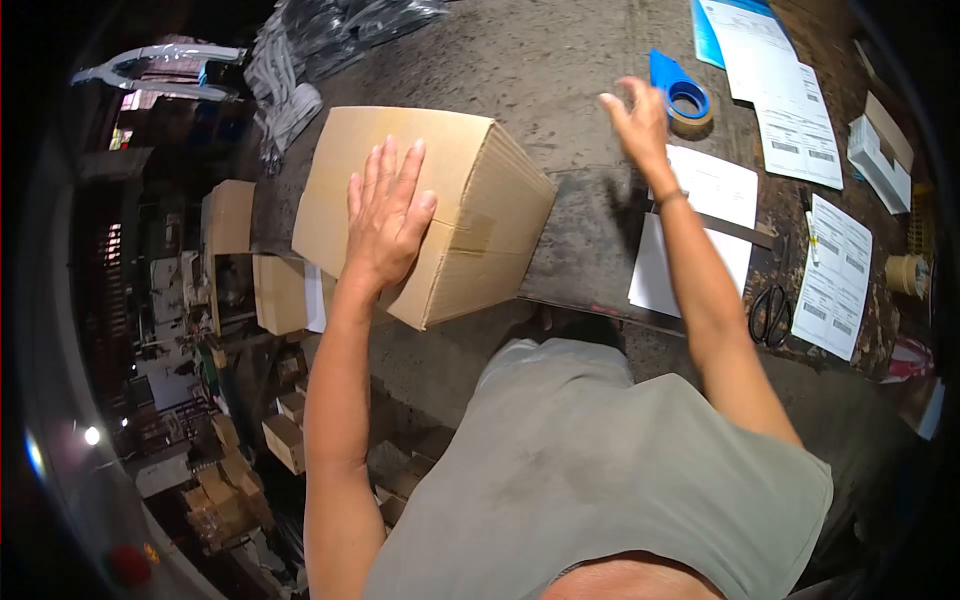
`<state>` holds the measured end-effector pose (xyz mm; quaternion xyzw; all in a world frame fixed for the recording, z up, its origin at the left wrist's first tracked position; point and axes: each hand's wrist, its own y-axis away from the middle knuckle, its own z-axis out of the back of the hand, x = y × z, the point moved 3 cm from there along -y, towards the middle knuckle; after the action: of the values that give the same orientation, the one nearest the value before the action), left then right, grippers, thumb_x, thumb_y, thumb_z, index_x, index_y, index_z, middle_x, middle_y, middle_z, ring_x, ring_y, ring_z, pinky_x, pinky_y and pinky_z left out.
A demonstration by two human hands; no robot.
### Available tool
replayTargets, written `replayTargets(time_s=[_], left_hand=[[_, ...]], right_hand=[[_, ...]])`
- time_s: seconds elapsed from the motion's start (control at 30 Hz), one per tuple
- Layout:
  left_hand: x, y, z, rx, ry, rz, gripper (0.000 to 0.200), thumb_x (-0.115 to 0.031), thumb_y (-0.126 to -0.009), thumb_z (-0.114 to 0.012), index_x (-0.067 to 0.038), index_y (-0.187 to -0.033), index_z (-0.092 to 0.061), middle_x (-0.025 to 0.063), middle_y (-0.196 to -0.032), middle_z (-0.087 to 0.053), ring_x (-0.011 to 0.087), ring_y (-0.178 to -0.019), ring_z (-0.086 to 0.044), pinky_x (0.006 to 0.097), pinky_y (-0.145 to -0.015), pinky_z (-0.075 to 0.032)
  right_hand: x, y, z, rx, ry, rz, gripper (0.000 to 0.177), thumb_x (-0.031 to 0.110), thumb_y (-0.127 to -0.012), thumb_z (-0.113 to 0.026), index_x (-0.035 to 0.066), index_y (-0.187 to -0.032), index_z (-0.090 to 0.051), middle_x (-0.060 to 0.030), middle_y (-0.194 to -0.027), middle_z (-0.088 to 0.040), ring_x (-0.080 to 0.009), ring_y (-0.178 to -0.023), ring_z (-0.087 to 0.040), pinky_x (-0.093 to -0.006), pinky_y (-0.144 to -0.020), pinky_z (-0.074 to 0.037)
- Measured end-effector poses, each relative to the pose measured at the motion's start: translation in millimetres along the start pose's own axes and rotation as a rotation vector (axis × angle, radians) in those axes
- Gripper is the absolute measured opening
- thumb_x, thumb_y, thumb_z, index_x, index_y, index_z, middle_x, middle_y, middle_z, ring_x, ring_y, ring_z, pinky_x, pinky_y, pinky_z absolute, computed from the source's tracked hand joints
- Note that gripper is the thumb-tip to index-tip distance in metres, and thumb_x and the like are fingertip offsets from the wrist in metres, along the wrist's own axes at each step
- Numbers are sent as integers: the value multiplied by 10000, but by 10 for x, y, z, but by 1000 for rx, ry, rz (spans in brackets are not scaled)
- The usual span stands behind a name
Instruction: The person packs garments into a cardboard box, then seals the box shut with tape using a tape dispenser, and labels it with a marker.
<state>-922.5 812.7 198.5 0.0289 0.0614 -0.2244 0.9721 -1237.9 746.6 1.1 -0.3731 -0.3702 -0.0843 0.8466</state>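
Observation:
A closed cardboard box (490, 225) sits tilted near the front edge of the dark worktable (585, 215). My left hand (388, 215) lies flat on its upper face, fingers stretched out. Over the table to the right, my right hand (640, 122) is raised with thumb and fingers apart, holding nothing. Just beyond it is a blue tape dispenser (672, 75) with a roll of brown tape (692, 125). Below my right wrist lie white sheets of paper (720, 180) with a dark flat strip (735, 232) across them.
Printed label sheets (800, 130) and black scissors (770, 315) lie on the right, with another label sheet (835, 275) nearby. Plastic wrapping (335, 35) is at the back left. Smaller cardboard boxes (280, 292) stand left of the table, and more cartons (228, 495) are lower down.

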Motion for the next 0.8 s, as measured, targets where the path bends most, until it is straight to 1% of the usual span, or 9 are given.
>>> replayTargets(time_s=[0.03,0.17,0.27,0.37,0.43,0.5,0.57,0.7,0.8], left_hand=[[0,1,3,-2,-11,9,612,-438,-940,-363,-169,-1485,-294,195,-1546,-193,353,-1438,-137,527,-1136,-49],[16,-12,-32,-17,-27,-11,623,-461,-939,-364,-172,-1486,-293,194,-1545,-197,355,-1437,-140,535,-1133,-55],[18,2,-43,-22,-22,-11,623,-465,-939,-368,-176,-1486,-292,194,-1546,-195,358,-1436,-146,537,-1132,-59],[-4,4,-27,-12,-27,-4,615,-438,-945,-355,-171,-1493,-275,186,-1552,-183,338,-1443,-134,515,-1138,-39],[-3,-12,-19,0,-41,-2,608,-411,-950,-342,-162,-1498,-260,179,-1558,-173,317,-1451,-117,491,-1144,-18],[18,1,-34,-7,-45,-3,609,-421,-954,-336,-161,-1499,-256,179,-1558,-173,318,-1451,-117,489,-1145,-22],[46,14,-77,-14,-62,-9,607,-425,-957,-332,-162,-1499,-257,178,-1558,-173,320,-1451,-117,492,-1144,-25],[8,1,-42,-13,-49,5,604,-439,-965,-316,-165,-1500,-254,178,-1558,-172,327,-1449,-121,503,-1141,-33],[28,4,-60,-34,-50,-7,602,-442,-968,-310,-165,-1500,-253,178,-1556,-177,331,-1448,-122,506,-1140,-33]], right_hand=[[547,96,118,160,-512,-245,197,225,-810,-703,57,-898,-651,-139,-828,-636,-247,-801,-611,-347,-740,-486],[1969,886,299,493,-1187,-497,116,123,-885,-623,16,-858,-588,-44,-763,-597,-121,-710,-579,-271,-651,-482],[1836,1308,143,459,-1283,-821,115,118,-903,-594,26,-854,-547,-41,-722,-579,-94,-629,-557,-240,-568,-464],[1558,1538,58,577,-1143,-910,126,119,-904,-588,31,-840,-524,-37,-700,-574,-82,-586,-539,-225,-519,-445],[1649,1439,37,569,-1137,-843,140,134,-903,-591,24,-839,-533,-34,-689,-572,-90,-592,-543,-234,-525,-448],[2061,1037,244,432,-1073,-462,156,154,-901,-596,23,-838,-541,-35,-692,-580,-94,-589,-543,-243,-517,-448],[2057,1091,229,420,-1111,-514,160,164,-896,-605,24,-840,-550,-39,-705,-597,-94,-597,-543,-250,-526,-454],[1533,1527,17,531,-1139,-974,128,142,-891,-595,27,-847,-560,-37,-694,-604,-108,-622,-577,-258,-560,-469],[1843,1369,99,464,-1016,-716,134,139,-885,-599,15,-852,-562,-36,-690,-601,-128,-615,-574,-285,-569,-474]])
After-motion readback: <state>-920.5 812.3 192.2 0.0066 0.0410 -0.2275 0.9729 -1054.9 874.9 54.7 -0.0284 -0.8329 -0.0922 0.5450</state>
